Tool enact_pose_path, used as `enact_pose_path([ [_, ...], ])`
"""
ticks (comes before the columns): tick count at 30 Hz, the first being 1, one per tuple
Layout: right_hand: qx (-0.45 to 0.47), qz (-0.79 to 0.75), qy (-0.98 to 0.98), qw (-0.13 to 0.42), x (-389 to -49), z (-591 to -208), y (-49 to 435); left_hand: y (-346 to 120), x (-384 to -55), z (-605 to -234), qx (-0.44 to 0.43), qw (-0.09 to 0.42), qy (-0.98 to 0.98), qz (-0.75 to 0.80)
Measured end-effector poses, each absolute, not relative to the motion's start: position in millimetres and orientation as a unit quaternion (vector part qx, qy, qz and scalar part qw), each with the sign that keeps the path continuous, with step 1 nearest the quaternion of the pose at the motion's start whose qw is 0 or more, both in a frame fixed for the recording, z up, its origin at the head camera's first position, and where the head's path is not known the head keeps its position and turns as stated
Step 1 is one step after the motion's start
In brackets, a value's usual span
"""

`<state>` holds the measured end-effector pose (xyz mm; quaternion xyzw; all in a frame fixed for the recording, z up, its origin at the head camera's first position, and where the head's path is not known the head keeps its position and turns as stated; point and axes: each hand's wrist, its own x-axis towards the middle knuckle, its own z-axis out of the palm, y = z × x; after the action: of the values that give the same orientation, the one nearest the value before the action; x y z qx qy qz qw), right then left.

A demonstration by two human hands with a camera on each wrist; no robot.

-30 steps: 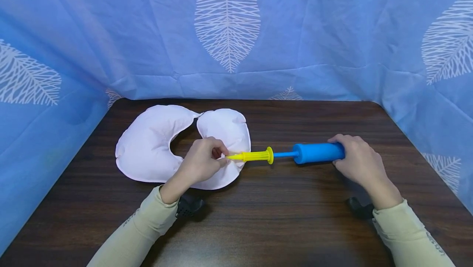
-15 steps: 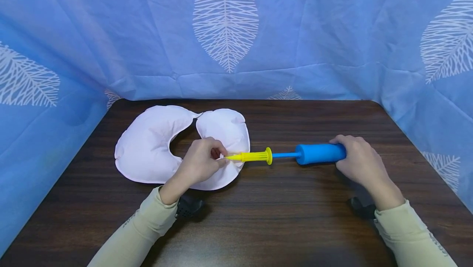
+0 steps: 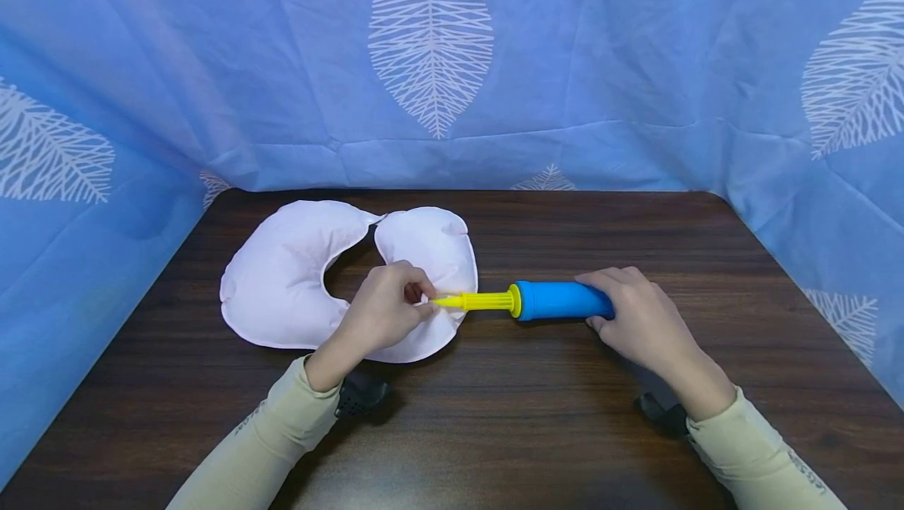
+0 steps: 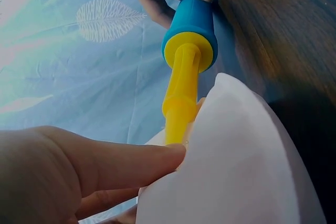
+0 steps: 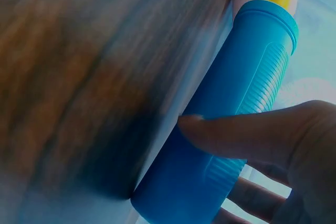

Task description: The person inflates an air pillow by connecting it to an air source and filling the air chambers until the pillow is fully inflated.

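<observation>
A white U-shaped inflatable neck pillow (image 3: 282,282) lies puffed up on the table. My left hand (image 3: 384,306) pinches the pillow's valve around the yellow tip of a hand pump; the valve itself is mostly hidden by the fingers. In the left wrist view the thumb (image 4: 142,163) presses right at the yellow nozzle (image 4: 181,93). My right hand (image 3: 639,318) grips the far end of the pump's blue barrel (image 3: 561,300), thumb and fingers wrapped round it. The barrel sits against the yellow flange, and no blue rod shows between them.
The dark wood-grain table (image 3: 494,431) extends round the pillow and pump. A blue curtain (image 3: 607,47) with white leaf prints hangs behind it and along both sides. Black wrist cameras (image 3: 362,396) sit under both wrists, low over the tabletop.
My right hand has drawn slightly right, then pushed the blue barrel left until the rod disappeared into it. My left hand and the pillow have stayed in place.
</observation>
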<state>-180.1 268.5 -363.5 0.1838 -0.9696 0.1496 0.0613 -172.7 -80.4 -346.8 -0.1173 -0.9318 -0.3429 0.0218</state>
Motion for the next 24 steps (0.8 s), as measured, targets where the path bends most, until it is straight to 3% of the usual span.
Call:
enact_pose_path([
  [13, 0.154, 0.134, -0.978, 0.048, -183.3, -361.0, 277.3, -81.6, -173.0, -346.5, -0.118, 0.008, -0.931, -0.347],
  [24, 0.095, 0.155, -0.983, 0.029, -199.7, -363.5, 323.0, -82.1, -173.6, -346.6, -0.115, 0.001, -0.931, -0.348],
])
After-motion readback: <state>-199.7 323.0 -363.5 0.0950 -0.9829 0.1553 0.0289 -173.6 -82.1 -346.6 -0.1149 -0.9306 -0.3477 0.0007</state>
